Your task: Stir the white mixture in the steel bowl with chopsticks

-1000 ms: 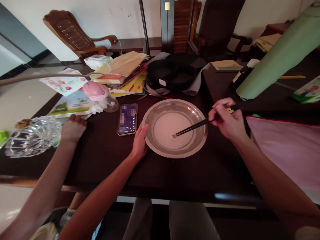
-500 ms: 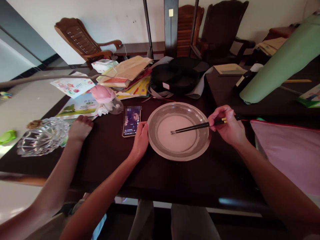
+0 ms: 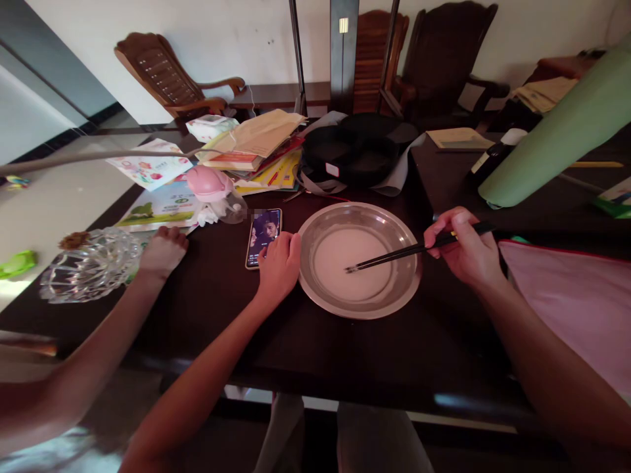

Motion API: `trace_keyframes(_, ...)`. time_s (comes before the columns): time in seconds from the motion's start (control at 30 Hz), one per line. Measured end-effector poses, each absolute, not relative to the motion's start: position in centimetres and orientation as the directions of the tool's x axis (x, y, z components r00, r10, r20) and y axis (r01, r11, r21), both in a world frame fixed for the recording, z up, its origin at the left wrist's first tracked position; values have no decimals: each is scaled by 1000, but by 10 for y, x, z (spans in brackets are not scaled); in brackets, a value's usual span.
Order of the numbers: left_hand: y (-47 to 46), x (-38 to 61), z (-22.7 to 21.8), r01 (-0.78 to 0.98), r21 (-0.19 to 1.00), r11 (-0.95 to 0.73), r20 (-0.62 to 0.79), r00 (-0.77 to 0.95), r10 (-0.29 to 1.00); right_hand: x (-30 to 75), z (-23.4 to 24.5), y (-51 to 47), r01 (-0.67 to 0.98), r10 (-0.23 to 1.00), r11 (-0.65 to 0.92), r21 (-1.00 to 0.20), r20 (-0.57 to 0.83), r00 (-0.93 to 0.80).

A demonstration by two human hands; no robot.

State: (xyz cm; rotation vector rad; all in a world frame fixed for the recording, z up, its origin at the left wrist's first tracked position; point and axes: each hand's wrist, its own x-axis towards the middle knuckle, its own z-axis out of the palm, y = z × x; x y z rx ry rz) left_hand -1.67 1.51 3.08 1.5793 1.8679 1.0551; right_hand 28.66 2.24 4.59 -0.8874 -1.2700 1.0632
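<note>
My right hand (image 3: 468, 249) holds a pair of black chopsticks (image 3: 394, 255), their tips over the whitish contents (image 3: 352, 253) of a round metal bowl (image 3: 359, 310). Whether the tips dip into it is hard to tell. At the bowl's left rim rests my left hand (image 3: 280, 266), its thumb side close against the metal. Its fingers are bent but apart, and they reach over the lower right corner of a phone (image 3: 260, 230) with a lit screen. I see nothing gripped in that hand.
Another person's hand (image 3: 165, 253) lies left, beside a glass dish (image 3: 91, 269). Behind stand a pink-lidded bottle (image 3: 210, 184), stacked books and envelopes (image 3: 261, 141) and a black divided tray (image 3: 350, 148). Right are a green roll (image 3: 557, 138) and a pink pouch (image 3: 572, 295).
My left hand has shifted from holding the bowl's rim to reaching its fingers onto the phone's corner. The chopsticks stay over the bowl, and the whole view has shifted slightly.
</note>
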Motion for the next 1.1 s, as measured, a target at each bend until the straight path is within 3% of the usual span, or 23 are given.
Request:
trace_keyframes(0.17,15,-16,24,528,848,49,85,-226,970,292,50,24,-132,947,321,-938,315,58)
trace_keyframes(0.33,11,-10,15,262,965,25,36,-225,974,282,43,20,-116,960,254,-960,265,-92)
trace_keyframes(0.4,9,-8,12,217,976,-4,51,-211,976,283,42,21,-88,955,278,-956,285,-77)
trace_keyframes(0.57,6,-9,8,154,986,-62,90,-177,980,293,48,28,-120,934,350,-929,338,116)
trace_keyframes(0.77,6,-9,10,131,989,-63,85,-173,981,284,37,19,-74,938,301,-951,310,-156)
trace_keyframes(0.87,5,-9,11,134,990,-51,75,-177,981,288,37,23,-27,922,375,-927,376,-95)
trace_keyframes(0.97,5,-10,9,135,989,-53,78,-184,980,295,42,27,-101,919,395,-913,394,29)
trace_keyframes(1.1,7,-11,5,147,988,-55,83,-188,979,291,41,23,-140,933,327,-934,343,-110)
